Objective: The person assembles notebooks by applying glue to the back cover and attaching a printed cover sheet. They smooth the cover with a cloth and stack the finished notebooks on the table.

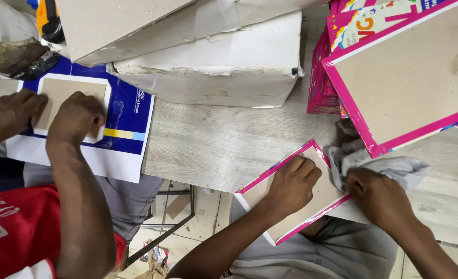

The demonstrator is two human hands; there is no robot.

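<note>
Counter (pixel 224 144) of pale wood grain fills the view, crowded at the far edge by a battered white box (pixel 213 67) and, to the right, a stack of pink-edged covers (pixel 404 77). At the near edge lies a cardboard panel with a pink border (pixel 319 194), half overhanging. The left hand (pixel 291 183) presses flat on it, fingers spread and clasping nothing. The right hand (pixel 376 194) has its fingers bunched on a grey cloth (pixel 389 168) at the panel's right edge. This looks like the smoothing step; the next stroke likely needs firm, even pressure along the border. At far left, a co-worker's hands (pixel 48 116) press a blue cover (pixel 128 116), near a glue brush (pixel 17 57).
</note>
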